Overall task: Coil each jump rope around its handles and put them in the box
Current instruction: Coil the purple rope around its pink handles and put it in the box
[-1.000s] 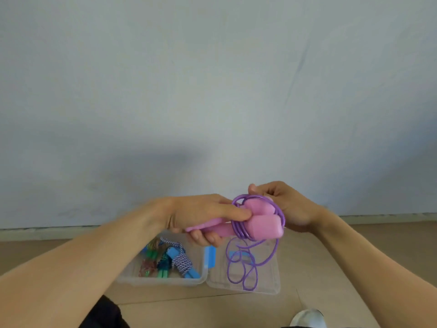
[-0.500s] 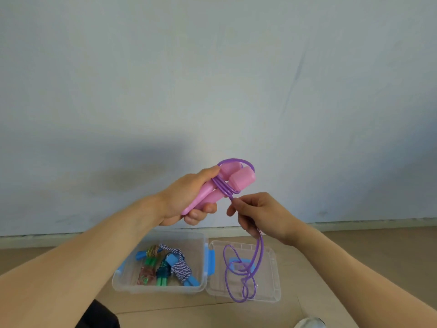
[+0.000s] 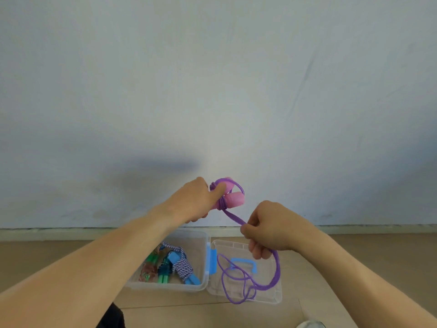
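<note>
My left hand (image 3: 197, 203) grips the two pink handles (image 3: 234, 200) of a jump rope, held up in front of the wall. Several turns of purple rope (image 3: 275, 275) are wound round the handles. My right hand (image 3: 268, 229) pinches the rope a short way below and to the right of them. From that hand the loose rest hangs down in loops over the lid. The clear plastic box (image 3: 203, 237) stands open on the floor below. Inside it lie a coiled blue-and-white rope (image 3: 182, 267) with blue handles and a coiled rope with green handles (image 3: 153, 271).
The box's clear lid (image 3: 272, 299), with a blue carrying handle (image 3: 243, 262), lies flat to the right of the box, joined by a blue latch (image 3: 212, 259). A pale wall rises close behind. The tip of a shoe (image 3: 309, 325) shows at the bottom edge.
My left hand has lifted the handles from low over the box to in front of the wall. My right hand has come off the handles and drawn the rope down to the right.
</note>
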